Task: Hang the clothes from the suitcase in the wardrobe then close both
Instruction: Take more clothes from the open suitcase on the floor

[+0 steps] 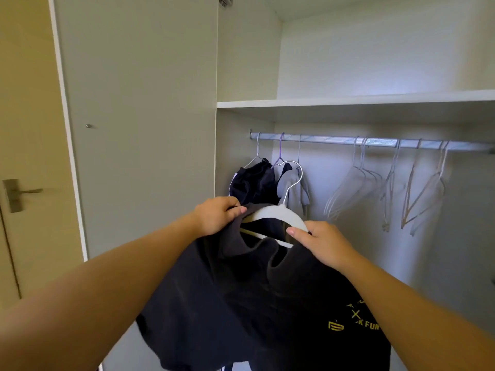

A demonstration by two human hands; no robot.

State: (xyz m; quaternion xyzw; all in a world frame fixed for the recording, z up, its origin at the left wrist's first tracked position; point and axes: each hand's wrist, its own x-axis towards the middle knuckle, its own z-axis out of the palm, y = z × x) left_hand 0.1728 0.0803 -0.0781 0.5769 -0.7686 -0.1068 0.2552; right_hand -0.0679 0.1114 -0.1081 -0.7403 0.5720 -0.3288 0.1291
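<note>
Centre frame, both hands are up in front of the open wardrobe (246, 62). The left hand (218, 215) has its fingers curled tight round the neckline of the black T-shirt (241, 303), bunching the fabric against the left end of the white hanger (276, 212). The right hand (321, 245) pinches the hanger's right end, thumb on top. The shirt droops low through the middle of the frame, yellow print showing at lower right, only partly on the hanger. The hanger's metal hook sits below the rail (375, 143), not on it. At the rail's left end, just behind the hands, hang a dark garment (254, 180) and a grey garment (293, 191). To the right, a row of empty hangers (356, 188) dangles. Above, a white shelf (348, 100); at left, the wardrobe door (139, 116) stands open.
</note>
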